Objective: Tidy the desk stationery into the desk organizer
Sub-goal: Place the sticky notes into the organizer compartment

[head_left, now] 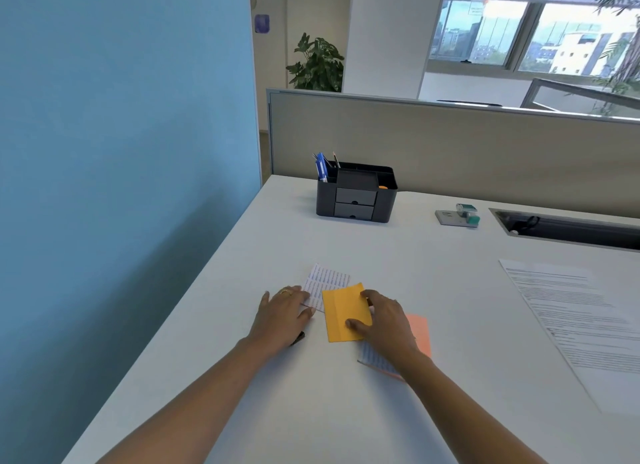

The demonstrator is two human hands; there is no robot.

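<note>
right hand [384,320] holds the yellow-orange square sticky note pad [343,311], thumb on its upper face, curled fingers over its far right edge. left hand [284,311] lies flat on the white counter [398,256], fingers straight, fingertips touching a white printed paper slip [327,280] just left of the pad. a salmon-pink paper note [420,328] shows beneath the right hand. the black plastic desk organizer [356,204] stands well apart near the far counter edge, both drawers closed, blue pens [322,166] upright in its left compartment. a grey-and-green desk tool [457,215] lies to its right.
</note>
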